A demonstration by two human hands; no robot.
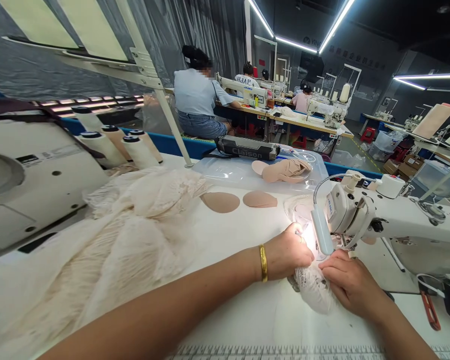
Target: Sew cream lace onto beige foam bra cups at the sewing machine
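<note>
A white lace piece [315,290] lies under the needle area of a white sewing machine [360,210], lit by its lamp [322,232]. My left hand [290,251], with a gold bracelet at the wrist, is closed on the lace, left of the needle. My right hand [350,280] rests on the lace's right edge, fingers bent and close together, below the machine head. The needle and presser foot are mostly hidden by the lamp and hands. Two beige oval pads [220,202] lie on the table behind my left hand.
Cream lace fabric [135,240] is heaped at the left. Thread cones [138,150] stand behind it. More beige pads [283,171] lie on a clear plastic sheet. Red-handled scissors or snips [430,310] lie at right; a ruler strip [285,351] runs along the front. Co-workers sit beyond.
</note>
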